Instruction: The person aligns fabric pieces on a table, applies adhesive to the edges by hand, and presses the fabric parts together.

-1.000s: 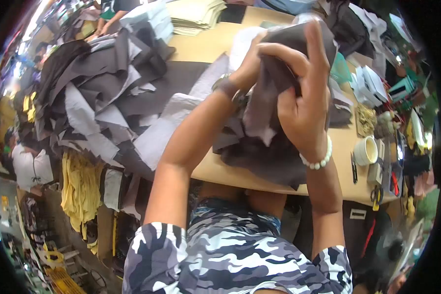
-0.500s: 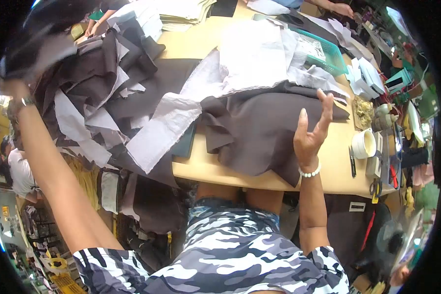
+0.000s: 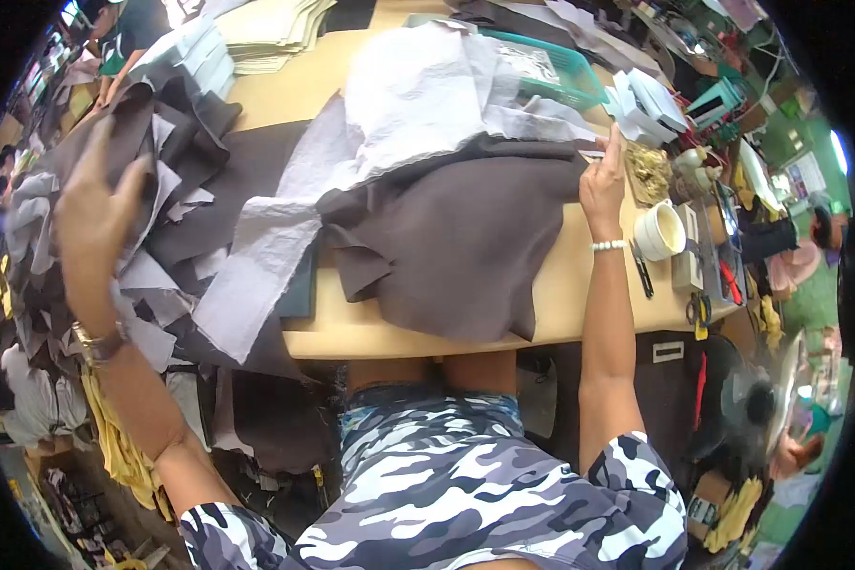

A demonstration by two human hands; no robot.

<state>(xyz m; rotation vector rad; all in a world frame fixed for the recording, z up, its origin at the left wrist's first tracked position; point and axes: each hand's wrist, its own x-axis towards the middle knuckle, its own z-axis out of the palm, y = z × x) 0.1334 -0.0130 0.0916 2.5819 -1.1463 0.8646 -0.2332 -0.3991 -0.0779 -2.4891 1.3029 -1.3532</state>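
My left hand [image 3: 100, 209], somewhat blurred, hovers open over a heap of dark brown sheet pieces [image 3: 123, 142] with pale backs, its thumb and fingers apart. At the table's right side, my right hand [image 3: 602, 185] has its fingers together on the right corner of a large dark brown sheet [image 3: 475, 237]. That sheet looks like leather or coated fabric and hangs slightly over the front edge. Behind it lies a bunched whitish sheet [image 3: 408, 95]. A pale strip [image 3: 256, 261] stretches from the brown sheet toward the heap.
Beyond the sheets stands a teal basket [image 3: 575, 81]. On the right of the table [image 3: 427, 340] are a white cup [image 3: 659, 231], a black pen [image 3: 644, 275], scissors [image 3: 698, 312] and white boxes [image 3: 646, 106]. A paper stack [image 3: 275, 36] lies at the back left, near another person's arm.
My left hand has let go of a dark piece at the heap and come back toward me, empty. My right hand, formerly spread in the air, has closed on the brown sheet's corner. The view has shifted.
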